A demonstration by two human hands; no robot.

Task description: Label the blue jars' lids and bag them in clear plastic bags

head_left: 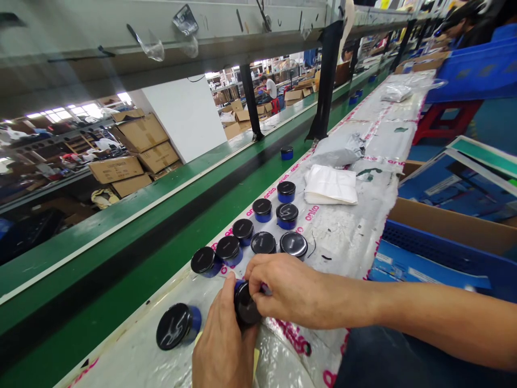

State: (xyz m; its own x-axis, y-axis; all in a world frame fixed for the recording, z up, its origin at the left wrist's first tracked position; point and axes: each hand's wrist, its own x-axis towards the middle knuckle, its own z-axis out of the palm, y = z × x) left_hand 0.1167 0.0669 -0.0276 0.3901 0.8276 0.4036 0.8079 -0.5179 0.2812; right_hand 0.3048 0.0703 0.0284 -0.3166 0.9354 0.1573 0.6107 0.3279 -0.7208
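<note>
Between my two hands is a blue jar with a black lid [246, 306], tilted so the lid faces me. My left hand [223, 339] wraps round its near left side. The fingers of my right hand [278, 288] are bent against the lid and its right edge; whether they pinch something small is hidden. Left of my left hand lies another black-lidded blue jar [174, 326], tipped toward me. Several more such jars stand just beyond my hands, among them one with a shiny lid [293, 244] and one at the left end [205, 261].
A plastic-covered bench [343, 237] with pink print runs away from me, beside a green conveyor [161, 258] carrying a jar [286, 153]. White cloths [331, 185] lie beyond the jars. Blue crates and boxes [436, 264] stand at right. People sit farther off.
</note>
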